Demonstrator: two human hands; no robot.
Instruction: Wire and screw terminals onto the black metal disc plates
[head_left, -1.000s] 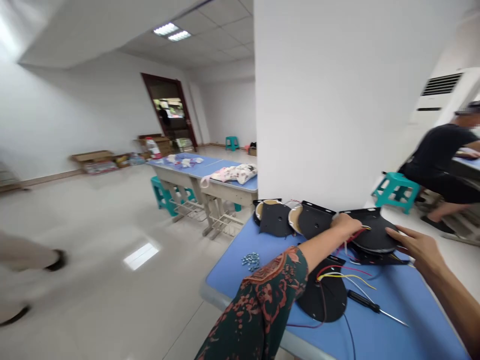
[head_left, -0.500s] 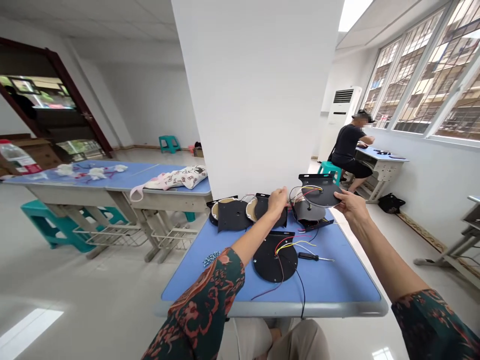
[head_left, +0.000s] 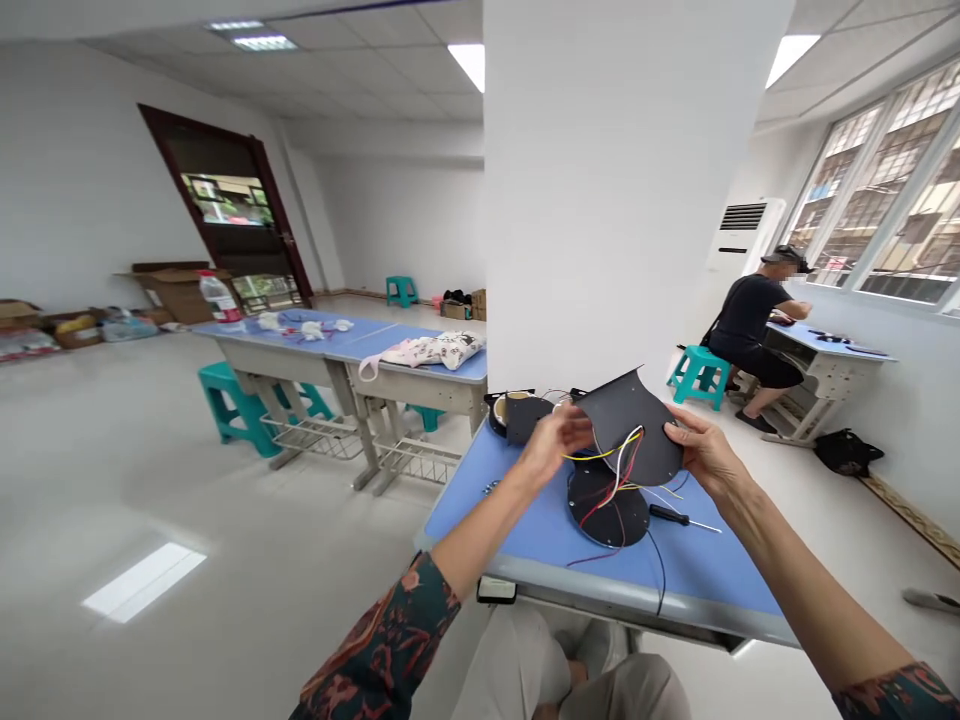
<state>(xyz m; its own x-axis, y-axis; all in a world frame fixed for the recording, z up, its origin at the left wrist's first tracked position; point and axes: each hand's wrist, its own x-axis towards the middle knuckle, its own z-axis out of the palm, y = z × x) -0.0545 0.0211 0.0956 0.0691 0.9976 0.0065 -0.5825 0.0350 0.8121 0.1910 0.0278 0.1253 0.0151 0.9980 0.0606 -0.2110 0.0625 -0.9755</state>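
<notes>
L hand (head_left: 551,440) + R hand (head_left: 701,450) grip plate (head_left: 634,425) by opp. edges | held above disc (head_left: 607,510) | prob. light, stiff sheet; wires (head_left: 616,470) dangle, fragile – hold rims, not wires

- Black plate (head_left: 630,420), held up, covers most round parts (head_left: 521,415) at the table's (head_left: 495,515) far edge.
- Specks (head_left: 491,487) near its left edge: too small to identify.

Both arms out forward, elbows slightly bent, forearms bare past the sleeves. My left hand (head_left: 551,445) is raised, fingers pinched closed. My right hand (head_left: 701,453) is level with it, palm inward, fingers clamped. Hands near, not touching.
</notes>
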